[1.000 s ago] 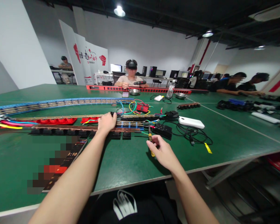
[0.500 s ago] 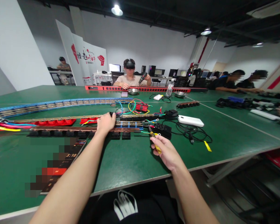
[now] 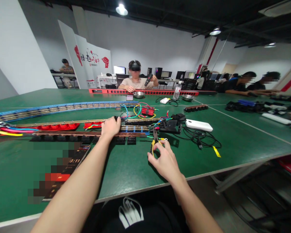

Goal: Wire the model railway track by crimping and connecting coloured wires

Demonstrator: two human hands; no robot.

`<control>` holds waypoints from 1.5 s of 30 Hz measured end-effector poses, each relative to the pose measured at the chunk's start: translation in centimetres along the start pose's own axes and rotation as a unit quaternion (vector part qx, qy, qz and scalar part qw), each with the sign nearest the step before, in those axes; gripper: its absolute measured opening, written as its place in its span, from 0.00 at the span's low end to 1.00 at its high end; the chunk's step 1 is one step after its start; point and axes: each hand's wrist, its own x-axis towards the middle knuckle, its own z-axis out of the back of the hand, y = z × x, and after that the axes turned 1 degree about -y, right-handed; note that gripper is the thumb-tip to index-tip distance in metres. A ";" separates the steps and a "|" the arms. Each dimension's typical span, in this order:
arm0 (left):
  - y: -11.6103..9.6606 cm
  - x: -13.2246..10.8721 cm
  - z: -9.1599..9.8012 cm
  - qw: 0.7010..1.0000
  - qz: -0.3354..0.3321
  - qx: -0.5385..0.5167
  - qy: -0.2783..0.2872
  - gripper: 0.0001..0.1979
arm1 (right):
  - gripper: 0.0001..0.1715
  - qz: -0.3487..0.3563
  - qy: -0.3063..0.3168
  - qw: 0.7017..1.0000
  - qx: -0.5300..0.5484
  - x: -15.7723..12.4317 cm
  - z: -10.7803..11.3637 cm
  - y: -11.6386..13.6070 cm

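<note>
My left hand (image 3: 111, 127) is closed over the bundle of long, thin rails; its fingertips are partly hidden behind them. Blue slotted strip (image 3: 134, 129) and brown rail (image 3: 135, 134) stick out to the right of it. My right hand (image 3: 165, 158) grips pliers (image 3: 153, 146) with yellow and black handles. The dark jaws point away from me, beside the wire ends at the rails' right end. Just beyond the jaws, a black box (image 3: 171, 125) with coloured wires appears tilted up, with a shadow below it. A green wire with a ring terminal (image 3: 166, 139) lies by the pliers.
A phone (image 3: 74, 168) lies left of my left forearm. Right of the box are a white power bank (image 3: 199, 125) and coiled black cable (image 3: 203, 139). Behind are a red wired block (image 3: 147, 111), a water bottle (image 3: 177, 91) and metal bowls (image 3: 138, 94). A person opposite holds a power drill (image 3: 148, 79).
My right hand has turned and shifted left, with the pliers now more upright and their handles apart. The black box has moved back and up. My left hand stays in place.
</note>
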 end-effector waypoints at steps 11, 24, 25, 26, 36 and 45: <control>0.1 0.2 -0.1 1.000 -0.005 0.000 0.000 0.27 | 0.10 0.034 0.002 0.993 -0.109 -0.2 0.1 -0.2; 0.2 0.2 -0.2 1.000 -0.009 0.011 -0.004 0.27 | 0.14 0.011 -0.041 0.999 0.015 -0.1 0.3 -0.2; 0.1 0.2 -0.2 1.000 -0.008 0.015 -0.005 0.27 | 0.19 0.009 -0.045 0.998 0.030 -0.1 0.4 -0.1; 0.1 0.1 -0.2 1.000 -0.008 0.018 -0.005 0.27 | 0.23 0.012 -0.045 0.998 0.040 0.0 0.5 -0.1; 0.1 0.1 -0.1 1.000 -0.010 0.021 -0.004 0.27 | 0.18 0.025 -0.001 0.999 0.041 -0.2 0.8 -0.3; 0.1 0.2 -0.1 1.000 -0.012 0.021 -0.006 0.27 | 0.22 -0.034 0.006 0.977 0.210 0.5 0.7 -0.9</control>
